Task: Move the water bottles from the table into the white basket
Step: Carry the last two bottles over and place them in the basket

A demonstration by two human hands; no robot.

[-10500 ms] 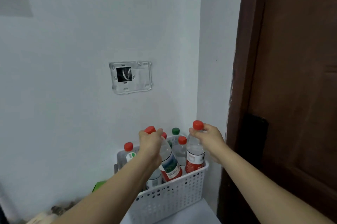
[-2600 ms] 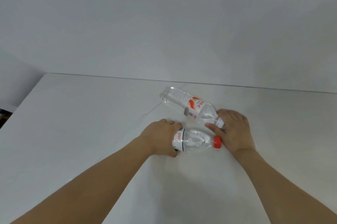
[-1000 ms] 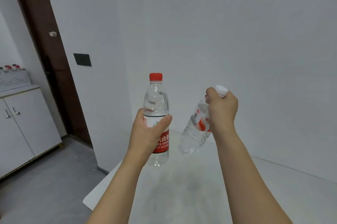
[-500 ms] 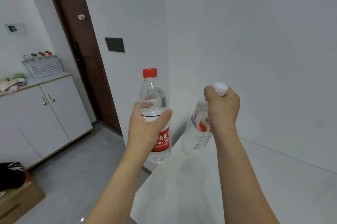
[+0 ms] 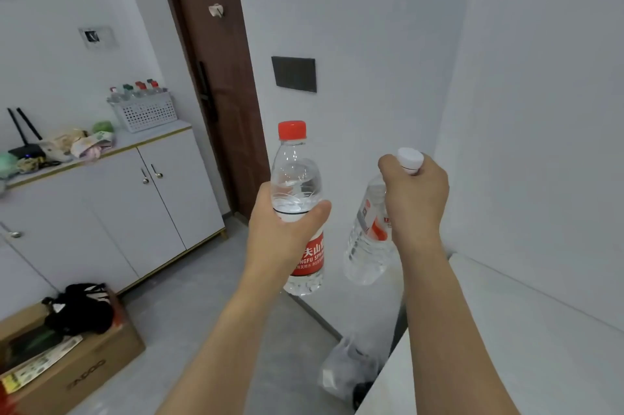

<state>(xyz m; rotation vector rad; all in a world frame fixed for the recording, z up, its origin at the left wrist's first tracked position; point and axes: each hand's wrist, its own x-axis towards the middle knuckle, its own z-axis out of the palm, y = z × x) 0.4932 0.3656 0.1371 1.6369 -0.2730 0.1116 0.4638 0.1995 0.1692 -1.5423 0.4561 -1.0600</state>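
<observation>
My left hand (image 5: 283, 232) grips a red-capped water bottle (image 5: 299, 178) upright around its middle, over the red label. A white-capped water bottle (image 5: 366, 245) hangs tilted from my right hand (image 5: 417, 198), which holds it by the neck just under the cap. Both bottles are in the air in front of me. The white basket (image 5: 145, 112) stands far off at the left on a white cabinet (image 5: 111, 198), with several bottles upright in it.
The white table (image 5: 506, 347) lies at the lower right, its corner beside my right forearm. A brown door (image 5: 216, 83) stands right of the cabinet. On the grey floor are a cardboard box (image 5: 71, 364) and a plastic bag (image 5: 347, 370). Clutter and a router lie on the cabinet top.
The view has swung left, bringing the cabinet and basket further into sight and the floor box into view. Both hands still hold their bottles, raised in front of me.
</observation>
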